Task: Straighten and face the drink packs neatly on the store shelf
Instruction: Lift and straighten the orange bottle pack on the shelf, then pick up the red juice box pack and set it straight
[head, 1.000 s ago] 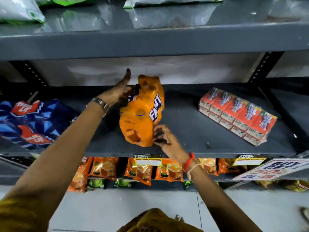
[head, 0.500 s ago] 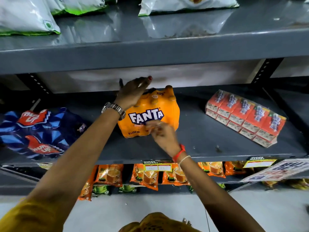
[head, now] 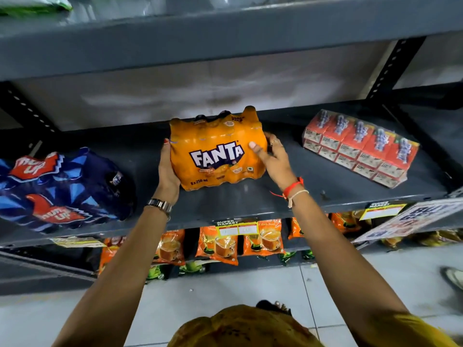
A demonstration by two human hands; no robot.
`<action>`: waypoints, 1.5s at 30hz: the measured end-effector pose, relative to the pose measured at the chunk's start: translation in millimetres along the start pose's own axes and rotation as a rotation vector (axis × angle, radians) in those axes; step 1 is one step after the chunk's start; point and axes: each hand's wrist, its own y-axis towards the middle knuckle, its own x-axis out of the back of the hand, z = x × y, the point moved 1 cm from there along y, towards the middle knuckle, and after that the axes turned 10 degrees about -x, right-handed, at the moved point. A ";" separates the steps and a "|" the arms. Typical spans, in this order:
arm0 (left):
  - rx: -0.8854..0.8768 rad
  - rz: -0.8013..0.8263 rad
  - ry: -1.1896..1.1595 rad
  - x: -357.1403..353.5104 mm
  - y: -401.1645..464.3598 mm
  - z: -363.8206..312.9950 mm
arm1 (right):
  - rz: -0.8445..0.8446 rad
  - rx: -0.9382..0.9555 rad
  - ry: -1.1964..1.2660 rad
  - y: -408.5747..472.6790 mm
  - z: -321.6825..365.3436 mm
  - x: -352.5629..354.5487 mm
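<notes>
An orange Fanta pack (head: 218,151) stands upright in the middle of the grey shelf (head: 250,199), its logo facing me. My left hand (head: 166,171) grips its left side and lower corner. My right hand (head: 273,156) holds its right side, thumb on the front. A blue Thums Up pack (head: 57,189) lies skewed at the shelf's left. A shrink-wrapped pack of red juice cartons (head: 360,146) sits at an angle on the right.
A grey shelf (head: 225,33) overhangs close above, with bags on it. Orange tea pouches (head: 220,244) hang on the lower shelf behind yellow price tags (head: 236,227). A promo sign (head: 411,219) sticks out at the right edge. Tiled floor lies below.
The Fanta pack went from tilted on its end to upright with the logo forward. My left hand came down from its top to its left side; my right moved to its right side.
</notes>
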 end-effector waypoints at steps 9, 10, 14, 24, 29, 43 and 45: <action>0.010 0.062 -0.007 -13.6 -38.1 11.6 | -0.064 0.034 0.080 -39.3 -23.7 24.3; 0.013 0.043 -0.023 -15.1 -40.8 14.0 | -0.073 0.047 0.074 -42.6 -26.5 26.4; 0.003 -0.048 -0.029 -16.8 -47.4 20.1 | -0.061 0.076 0.092 -53.9 -30.8 32.0; -0.324 -0.414 0.198 -71.5 -59.2 -49.0 | -0.510 0.118 -0.068 -49.9 -21.8 137.4; -0.898 -0.148 0.672 -177.2 -84.3 -56.1 | -0.928 -0.328 -0.129 -26.2 -36.6 218.5; 0.177 0.172 0.375 -314.6 -18.6 51.0 | -0.335 -0.208 0.192 21.8 -74.6 302.3; 0.221 0.198 0.326 -313.3 -18.4 55.3 | -0.247 -0.158 0.189 33.4 -71.3 309.2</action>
